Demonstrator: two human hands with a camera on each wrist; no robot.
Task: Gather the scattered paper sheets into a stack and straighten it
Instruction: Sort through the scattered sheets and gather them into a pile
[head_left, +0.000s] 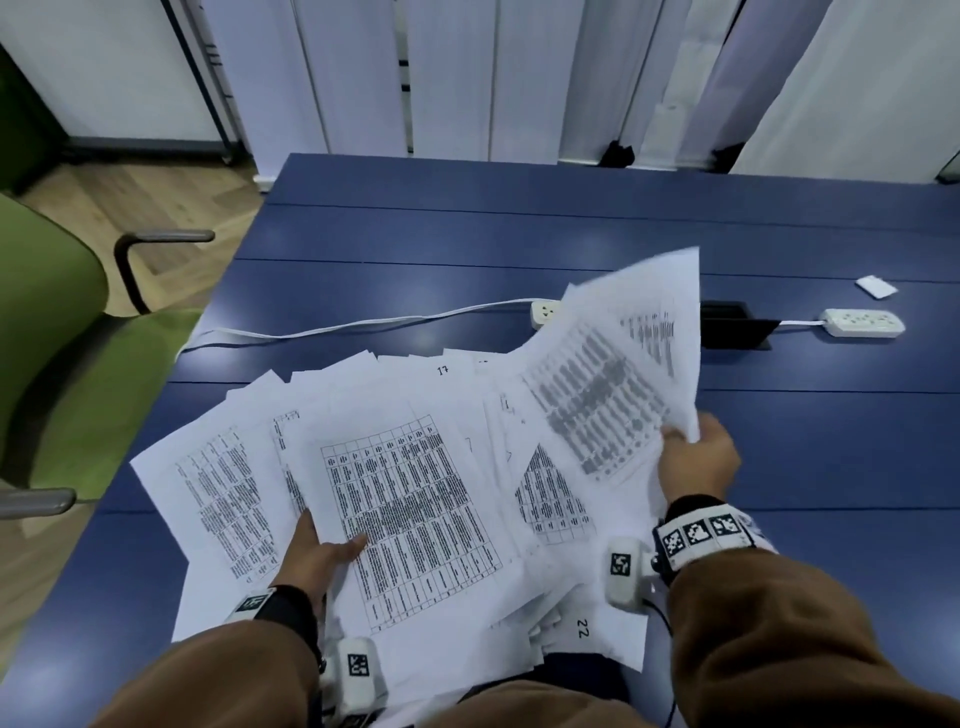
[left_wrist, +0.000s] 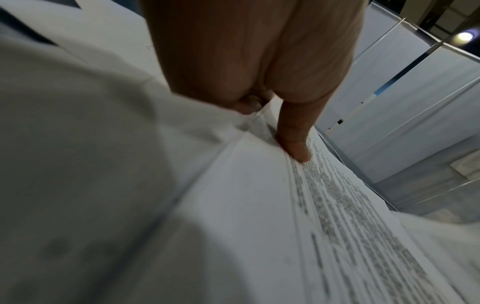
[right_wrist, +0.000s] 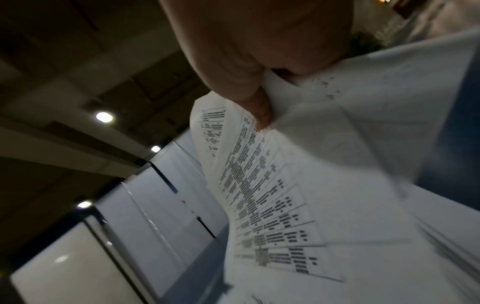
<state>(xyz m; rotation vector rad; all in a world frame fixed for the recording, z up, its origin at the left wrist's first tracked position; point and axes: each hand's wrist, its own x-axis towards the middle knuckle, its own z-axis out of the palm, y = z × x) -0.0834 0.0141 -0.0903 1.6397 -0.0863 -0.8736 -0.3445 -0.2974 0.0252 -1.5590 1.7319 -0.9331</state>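
Several white printed sheets (head_left: 415, 499) lie fanned in a loose heap on the blue table (head_left: 519, 234), some hanging over its near edge. My left hand (head_left: 332, 545) pinches the near left edge of the top sheets, thumb on the printed grid and fingers hidden beneath. The left wrist view shows that thumb (left_wrist: 296, 144) pressing on the paper (left_wrist: 246, 205). My right hand (head_left: 685, 441) grips a few sheets (head_left: 613, 364) by their right edge and holds them raised, tilted over the heap. The right wrist view shows the thumb (right_wrist: 259, 111) clamped on those curved sheets (right_wrist: 272, 195).
Behind the heap lie two white power strips (head_left: 545, 314) (head_left: 862, 322) with a cable (head_left: 337, 327), and a black cable port (head_left: 737, 327). A small white card (head_left: 877, 287) sits far right. A green chair (head_left: 62, 338) stands by the table's left edge.
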